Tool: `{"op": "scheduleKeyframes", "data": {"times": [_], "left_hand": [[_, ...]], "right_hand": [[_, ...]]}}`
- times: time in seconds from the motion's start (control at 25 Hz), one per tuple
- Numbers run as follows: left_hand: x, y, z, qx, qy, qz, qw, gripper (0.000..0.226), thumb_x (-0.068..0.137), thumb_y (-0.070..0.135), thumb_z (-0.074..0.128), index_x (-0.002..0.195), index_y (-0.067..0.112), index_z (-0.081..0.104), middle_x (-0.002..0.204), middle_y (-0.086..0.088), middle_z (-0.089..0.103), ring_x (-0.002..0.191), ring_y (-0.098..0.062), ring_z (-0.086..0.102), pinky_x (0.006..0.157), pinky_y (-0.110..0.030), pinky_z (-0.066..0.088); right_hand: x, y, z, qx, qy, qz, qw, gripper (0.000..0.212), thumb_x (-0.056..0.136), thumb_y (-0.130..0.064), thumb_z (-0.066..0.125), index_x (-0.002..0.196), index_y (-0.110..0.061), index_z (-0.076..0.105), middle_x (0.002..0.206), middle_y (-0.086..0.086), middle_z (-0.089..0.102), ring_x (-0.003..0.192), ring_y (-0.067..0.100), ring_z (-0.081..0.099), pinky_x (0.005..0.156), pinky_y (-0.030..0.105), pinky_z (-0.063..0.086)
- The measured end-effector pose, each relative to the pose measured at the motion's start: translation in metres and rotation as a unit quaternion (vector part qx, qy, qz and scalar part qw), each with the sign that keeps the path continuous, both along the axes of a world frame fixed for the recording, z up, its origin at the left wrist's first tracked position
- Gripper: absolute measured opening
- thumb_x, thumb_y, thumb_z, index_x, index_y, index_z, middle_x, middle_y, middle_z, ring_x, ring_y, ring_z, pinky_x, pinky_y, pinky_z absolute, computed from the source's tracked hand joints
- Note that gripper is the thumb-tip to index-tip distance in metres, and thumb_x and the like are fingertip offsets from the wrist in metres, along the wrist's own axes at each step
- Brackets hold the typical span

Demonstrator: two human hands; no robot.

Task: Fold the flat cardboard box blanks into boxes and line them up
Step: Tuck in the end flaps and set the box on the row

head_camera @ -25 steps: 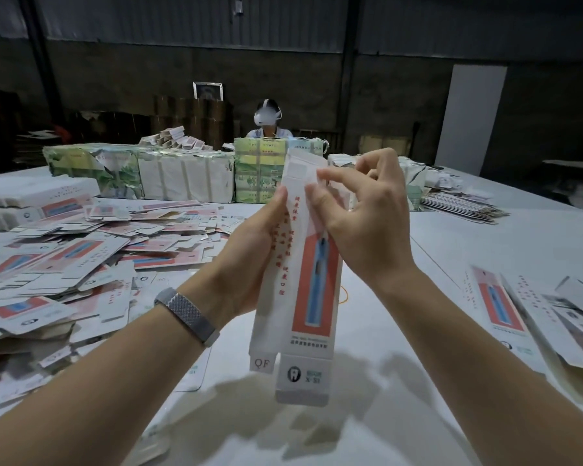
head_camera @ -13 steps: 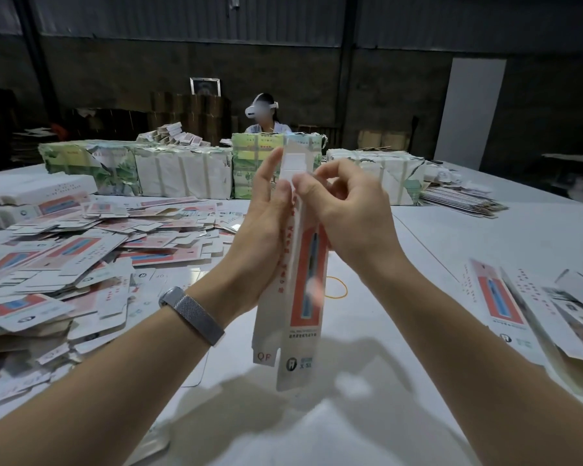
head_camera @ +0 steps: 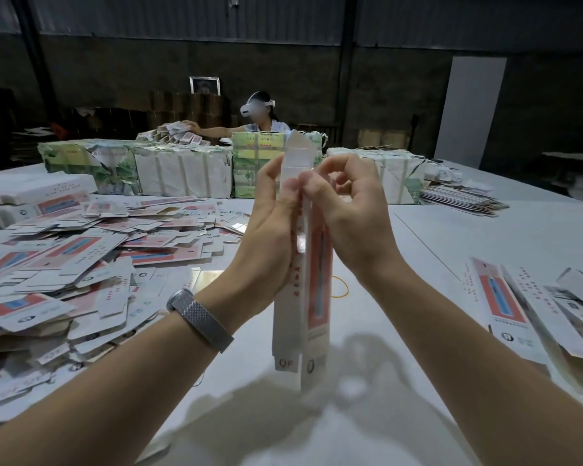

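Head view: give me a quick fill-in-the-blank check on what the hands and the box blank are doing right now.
1. The box blank is held by ____ hands.
2. The wristband sits on the ____ wrist.
3. The loose pile of flat blanks lies on the ____ side of the table.
4. The yellow rubber band lies on the ____.

Missing words: both; left; left; table

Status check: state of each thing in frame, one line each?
box blank: upright, partly folded, end flaps open
left hand: pinches the blank near its top
right hand: pinches the blank near its top
loose blanks: flat, heaped on the table's left
blanks at right: lying down, fold state unclear
wrapped bundles: bound, some wrapping torn
rubber band: lying loose on table
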State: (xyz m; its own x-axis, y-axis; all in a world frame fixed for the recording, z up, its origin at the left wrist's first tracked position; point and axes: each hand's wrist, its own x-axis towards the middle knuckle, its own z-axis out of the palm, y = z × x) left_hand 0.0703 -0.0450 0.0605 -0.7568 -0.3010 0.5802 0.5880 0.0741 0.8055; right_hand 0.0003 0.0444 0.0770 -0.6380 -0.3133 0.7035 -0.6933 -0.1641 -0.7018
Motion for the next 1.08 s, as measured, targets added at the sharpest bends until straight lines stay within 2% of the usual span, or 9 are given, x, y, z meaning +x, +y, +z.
{"op": "scheduleKeyframes", "data": {"times": [0.12, 0.24, 0.4, 0.52, 0.56, 0.64, 0.76, 0.92, 1.08], "left_hand": [[0.001, 0.000, 0.001, 0.029, -0.004, -0.023, 0.999, 0.027, 0.107, 0.038, 0.033, 0.134, 0.038, 0.033, 0.097, 0.008, 0.076, 0.088, -0.014, 0.074, 0.067, -0.030, 0.060], [0.006, -0.004, 0.004, 0.044, -0.019, -0.033, 0.998, 0.023, 0.106, 0.041, 0.030, 0.127, 0.048, 0.036, 0.096, 0.008, 0.075, 0.086, -0.020, 0.074, 0.069, -0.036, 0.063], [0.006, -0.003, 0.002, 0.029, -0.017, 0.010, 0.999, 0.025, 0.108, 0.035, 0.033, 0.131, 0.042, 0.031, 0.101, -0.005, 0.074, 0.080, -0.022, 0.076, 0.063, -0.028, 0.060], [0.003, 0.000, -0.003, -0.031, 0.049, 0.035, 0.998, 0.026, 0.105, 0.031, 0.045, 0.126, 0.036, 0.031, 0.107, -0.009, 0.072, 0.083, -0.024, 0.076, 0.066, -0.031, 0.060], [0.002, 0.001, -0.004, -0.045, 0.055, 0.036, 0.997, 0.030, 0.102, 0.032, 0.052, 0.126, 0.034, 0.033, 0.107, -0.012, 0.071, 0.085, -0.026, 0.076, 0.068, -0.033, 0.061], [0.001, -0.001, -0.006, -0.057, 0.040, 0.045, 0.997, 0.041, 0.094, 0.031, 0.060, 0.126, 0.034, 0.035, 0.107, -0.018, 0.069, 0.086, -0.028, 0.075, 0.071, -0.037, 0.061], [-0.001, -0.002, -0.009, -0.038, 0.017, 0.020, 0.999, 0.036, 0.096, 0.031, 0.054, 0.125, 0.035, 0.034, 0.104, -0.018, 0.070, 0.083, -0.026, 0.073, 0.071, -0.037, 0.060], [-0.004, -0.002, -0.009, -0.010, 0.003, -0.014, 1.000, 0.027, 0.097, 0.031, 0.045, 0.123, 0.032, 0.035, 0.099, -0.007, 0.072, 0.082, -0.022, 0.072, 0.070, -0.033, 0.059], [-0.005, -0.001, -0.011, -0.009, 0.014, 0.000, 1.000, 0.023, 0.097, 0.031, 0.042, 0.119, 0.031, 0.037, 0.089, -0.002, 0.070, 0.076, -0.019, 0.071, 0.068, -0.031, 0.058]], "right_hand": [[0.004, -0.002, -0.001, -0.022, -0.045, 0.055, 0.997, 0.017, 0.085, -0.040, 0.065, 0.094, -0.029, 0.055, 0.106, 0.013, 0.052, 0.086, 0.019, 0.061, 0.072, 0.037, 0.056], [0.003, -0.001, -0.003, -0.056, -0.125, 0.108, 0.985, 0.032, 0.091, -0.036, 0.066, 0.116, -0.027, 0.049, 0.104, 0.006, 0.058, 0.093, 0.023, 0.067, 0.079, 0.038, 0.059], [0.005, -0.001, -0.007, -0.059, -0.154, 0.151, 0.975, 0.027, 0.100, -0.022, 0.056, 0.124, -0.013, 0.052, 0.111, 0.014, 0.069, 0.096, 0.030, 0.071, 0.082, 0.042, 0.060], [0.009, -0.003, -0.007, -0.068, -0.166, 0.183, 0.967, 0.031, 0.103, -0.025, 0.050, 0.132, -0.026, 0.042, 0.120, 0.015, 0.065, 0.100, 0.031, 0.070, 0.086, 0.047, 0.059], [0.009, -0.003, -0.007, -0.066, -0.170, 0.182, 0.966, 0.030, 0.104, -0.027, 0.047, 0.133, -0.029, 0.038, 0.121, 0.017, 0.062, 0.100, 0.033, 0.069, 0.085, 0.049, 0.059], [0.010, -0.003, -0.006, -0.075, -0.177, 0.175, 0.966, 0.023, 0.106, -0.026, 0.043, 0.128, -0.021, 0.040, 0.118, 0.024, 0.058, 0.098, 0.039, 0.067, 0.085, 0.051, 0.059], [0.013, -0.002, -0.005, -0.090, -0.201, 0.165, 0.961, 0.018, 0.105, -0.026, 0.041, 0.113, -0.011, 0.047, 0.106, 0.026, 0.059, 0.087, 0.033, 0.063, 0.078, 0.043, 0.058], [0.012, 0.000, -0.004, -0.076, -0.184, 0.119, 0.973, 0.018, 0.105, -0.024, 0.041, 0.103, -0.008, 0.050, 0.103, 0.033, 0.058, 0.085, 0.031, 0.060, 0.080, 0.055, 0.054], [0.012, -0.001, -0.004, -0.076, -0.160, 0.110, 0.978, 0.013, 0.104, -0.019, 0.043, 0.095, -0.011, 0.049, 0.093, 0.025, 0.056, 0.081, 0.030, 0.057, 0.075, 0.050, 0.052]]}}
